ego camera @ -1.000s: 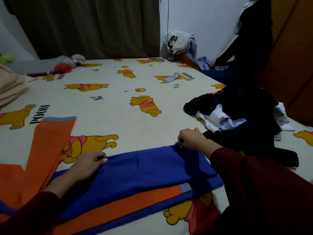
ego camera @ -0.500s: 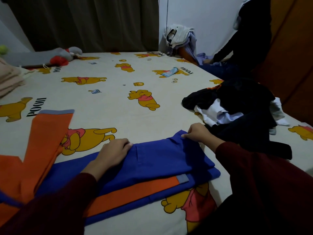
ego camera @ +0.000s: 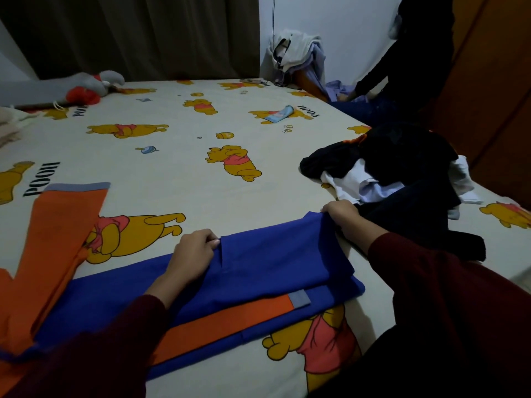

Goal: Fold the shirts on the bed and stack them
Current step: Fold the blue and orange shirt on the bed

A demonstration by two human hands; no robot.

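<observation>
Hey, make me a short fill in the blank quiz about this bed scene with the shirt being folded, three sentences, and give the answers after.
1. Both hands, left hand and right hand, grip the far edge of the blue and ____ shirt.
2. The pile of unfolded dark and white clothes lies to the person's ____.
3. The bed sheet is printed with yellow ____.

Missing words: orange; right; bears
</observation>
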